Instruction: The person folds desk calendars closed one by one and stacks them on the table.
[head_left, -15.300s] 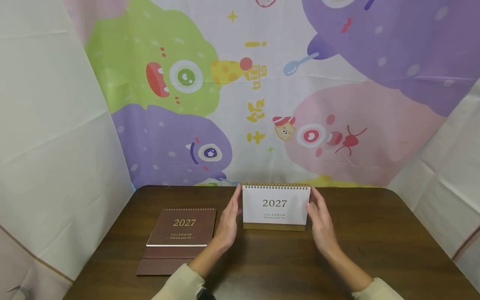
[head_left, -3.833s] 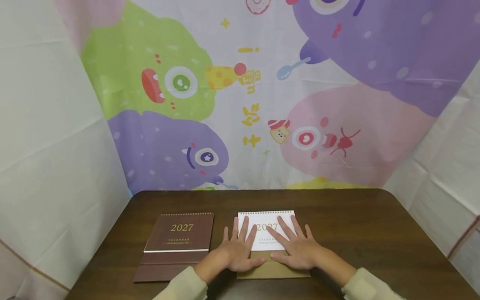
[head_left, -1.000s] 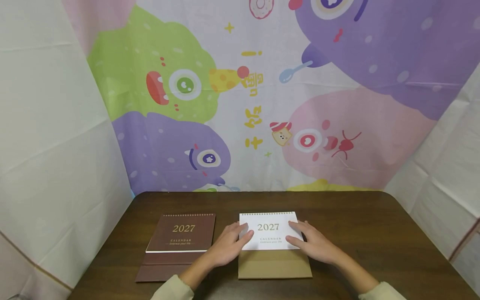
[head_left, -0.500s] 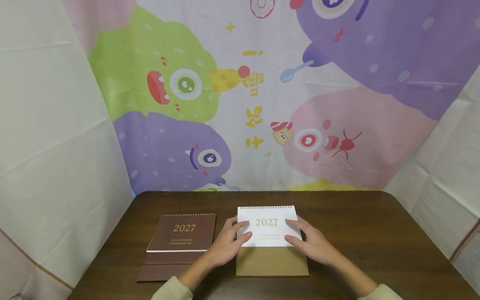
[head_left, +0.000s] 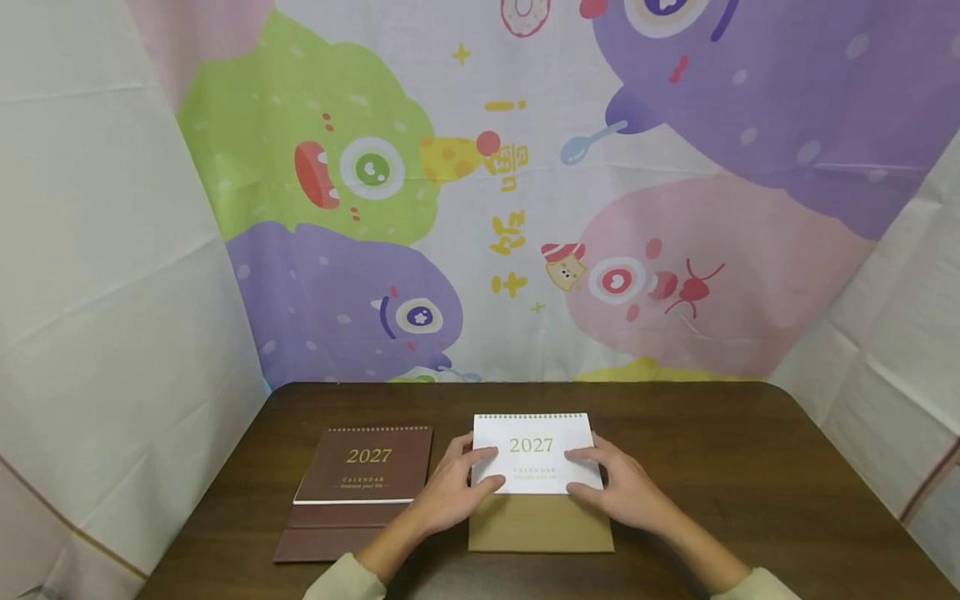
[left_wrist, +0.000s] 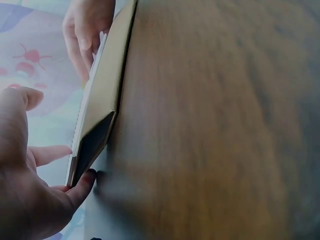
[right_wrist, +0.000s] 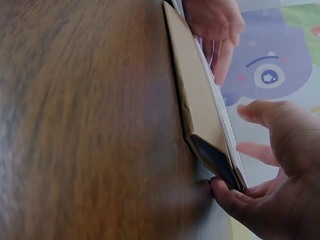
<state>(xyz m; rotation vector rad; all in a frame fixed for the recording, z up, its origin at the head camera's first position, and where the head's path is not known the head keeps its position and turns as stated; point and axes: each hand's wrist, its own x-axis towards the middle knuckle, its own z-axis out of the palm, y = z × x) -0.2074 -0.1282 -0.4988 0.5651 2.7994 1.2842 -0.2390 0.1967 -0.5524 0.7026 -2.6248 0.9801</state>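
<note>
A white desk calendar (head_left: 532,427) marked 2027 lies front side up in the head view, its gold-brown base (head_left: 540,527) toward me and its ring binding at the far edge. My left hand (head_left: 448,490) holds its left side, with fingertips over the white cover. On the opposite side, my right hand (head_left: 628,492) holds it the same way. In the left wrist view, a finger of the left hand (left_wrist: 30,180) reaches under the folded base (left_wrist: 102,95). The right wrist view shows the right hand (right_wrist: 290,170) with a finger under the far end, where the base gapes a little.
To the left on the dark wooden table (head_left: 720,450) lies a brown 2027 desk calendar (head_left: 367,475), close to my left forearm. A cartoon-printed cloth (head_left: 517,333) hangs behind the table, and pale cloth walls (head_left: 97,250) flank it.
Earlier the white calendar stood upright between my hands, then lay flat under both spread palms. Since then my hands have moved to its sides, and its far edge has risen slightly.
</note>
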